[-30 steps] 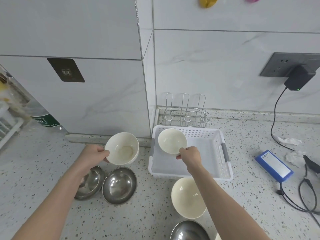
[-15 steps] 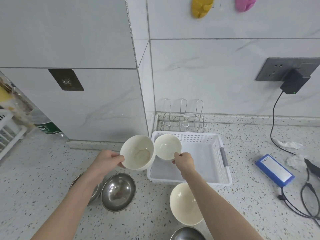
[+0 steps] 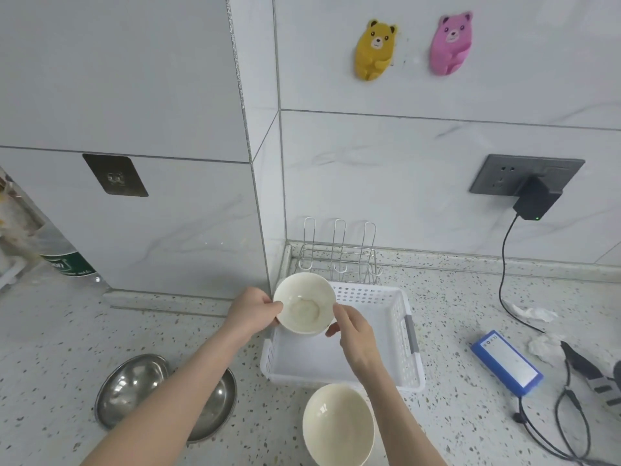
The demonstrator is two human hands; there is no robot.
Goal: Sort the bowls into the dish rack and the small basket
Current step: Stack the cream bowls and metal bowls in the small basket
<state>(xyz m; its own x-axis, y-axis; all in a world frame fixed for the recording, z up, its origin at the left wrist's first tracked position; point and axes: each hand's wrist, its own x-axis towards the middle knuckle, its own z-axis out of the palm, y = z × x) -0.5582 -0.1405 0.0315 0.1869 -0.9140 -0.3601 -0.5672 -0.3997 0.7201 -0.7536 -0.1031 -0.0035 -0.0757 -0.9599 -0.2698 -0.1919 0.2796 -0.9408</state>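
My left hand (image 3: 250, 311) grips the left rim of a cream bowl (image 3: 304, 302), held tilted over the far left corner of the white small basket (image 3: 408, 334). My right hand (image 3: 353, 329) pinches the same bowl's right rim with thumb and fingers. The smaller cream bowl shows nowhere as a separate thing. The wire dish rack (image 3: 339, 257) stands with nothing in it behind the basket, against the wall. Another cream bowl (image 3: 337, 428) sits on the counter in front of the basket. Two steel bowls (image 3: 131, 388) lie at the left, one partly under my left arm.
A blue box (image 3: 507, 363), crumpled tissues and black cables (image 3: 571, 422) lie on the counter to the right. A charger (image 3: 536, 200) hangs from the wall socket. A bottle (image 3: 67, 260) stands at the far left. A tiled wall corner juts out left of the rack.
My left hand has carried its bowl to the right, over the basket's corner. My right hand's smaller bowl has dropped out of sight, and that hand now grips the larger bowl's rim.
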